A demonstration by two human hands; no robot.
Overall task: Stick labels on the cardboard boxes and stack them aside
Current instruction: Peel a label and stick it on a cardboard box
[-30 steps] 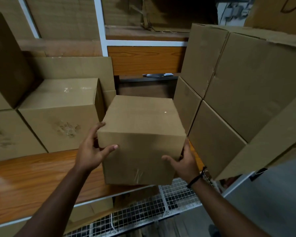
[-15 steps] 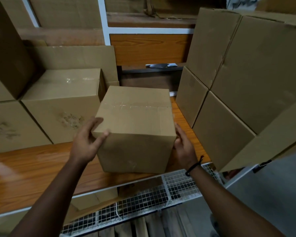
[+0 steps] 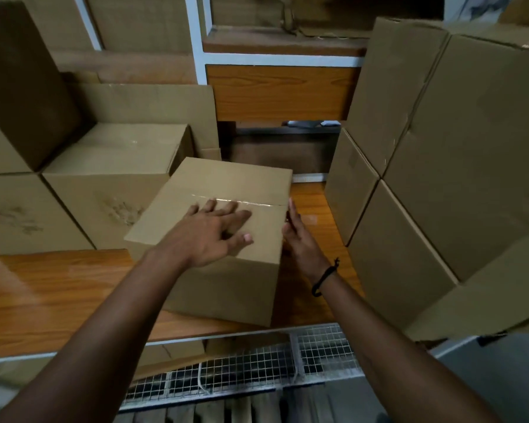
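Observation:
A plain cardboard box (image 3: 226,184) with a clear tape seam across its top rests on the wooden shelf (image 3: 58,288), turned slightly askew. My left hand (image 3: 209,236) lies flat on the box's top with fingers spread. My right hand (image 3: 300,239), with a black band at the wrist, is pressed flat against the box's right side. No label shows on the box's visible faces.
Stacked cardboard boxes (image 3: 104,184) stand on the shelf at the left, and a tall leaning stack (image 3: 440,178) crowds the right. A white shelf frame (image 3: 196,41) and wooden panel are behind. A wire mesh shelf (image 3: 257,367) lies below the front edge.
The box went from held in the air to resting on the shelf, pushed further back. My left hand moved from its left side onto its top; my right hand slid along its right side.

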